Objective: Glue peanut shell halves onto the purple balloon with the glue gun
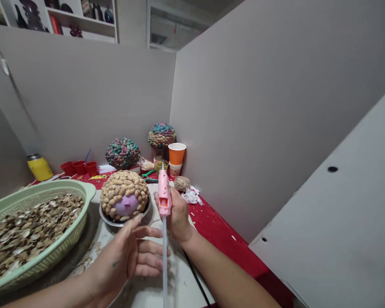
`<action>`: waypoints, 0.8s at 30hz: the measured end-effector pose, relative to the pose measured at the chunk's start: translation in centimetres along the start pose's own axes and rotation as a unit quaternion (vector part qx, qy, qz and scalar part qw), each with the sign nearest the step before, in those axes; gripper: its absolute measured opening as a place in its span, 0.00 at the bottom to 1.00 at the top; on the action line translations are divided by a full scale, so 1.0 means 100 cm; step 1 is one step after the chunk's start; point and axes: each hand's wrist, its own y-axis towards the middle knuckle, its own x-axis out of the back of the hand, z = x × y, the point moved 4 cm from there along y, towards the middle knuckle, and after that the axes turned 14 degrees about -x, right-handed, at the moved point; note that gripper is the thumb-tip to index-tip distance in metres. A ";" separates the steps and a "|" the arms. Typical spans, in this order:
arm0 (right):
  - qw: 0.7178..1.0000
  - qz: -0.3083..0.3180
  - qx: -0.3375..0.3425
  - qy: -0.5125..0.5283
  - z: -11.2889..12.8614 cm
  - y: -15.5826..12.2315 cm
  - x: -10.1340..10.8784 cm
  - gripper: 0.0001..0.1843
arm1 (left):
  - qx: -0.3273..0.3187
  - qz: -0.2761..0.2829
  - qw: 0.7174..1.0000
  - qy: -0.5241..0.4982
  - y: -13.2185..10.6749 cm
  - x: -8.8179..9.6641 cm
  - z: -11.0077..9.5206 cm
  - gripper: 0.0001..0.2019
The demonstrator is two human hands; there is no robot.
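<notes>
My right hand (179, 218) is wrapped around a pink glue gun (164, 194), its nozzle pointing away from me and a clear glue stick (164, 265) sticking out of its back toward me. My left hand (128, 254) hovers beside the glue stick with fingers stretched out and holds nothing. Just beyond both hands, a purple ball partly covered with tan shells (124, 194) rests in a metal bowl (115, 221). At the left stands a green basket (67, 239) full of loose shells (25, 231).
Two balls covered in painted shells (122, 152) (161, 134) stand at the back, with an orange paper cup (176, 154), small red cups (79, 167), a yellow jar (40, 167) and a twine ball (181, 183). Grey partition boards (259, 107) enclose the red-covered table (218, 231). A black cord (195, 278) runs under my right arm.
</notes>
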 end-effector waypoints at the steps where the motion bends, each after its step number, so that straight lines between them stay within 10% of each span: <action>1: 1.000 0.006 -0.021 0.020 -0.002 0.002 0.000 0.11 | -0.001 0.001 1.000 0.006 -0.002 0.004 0.002 0.29; 10: 0.917 0.199 -0.228 0.261 -0.009 0.003 -0.015 0.21 | -0.078 -0.040 0.991 0.103 -0.004 0.029 0.004 0.23; 24: 0.763 0.457 -0.292 0.353 -0.003 -0.037 -0.020 0.28 | -0.239 -0.042 0.938 0.248 -0.004 0.040 -0.026 0.22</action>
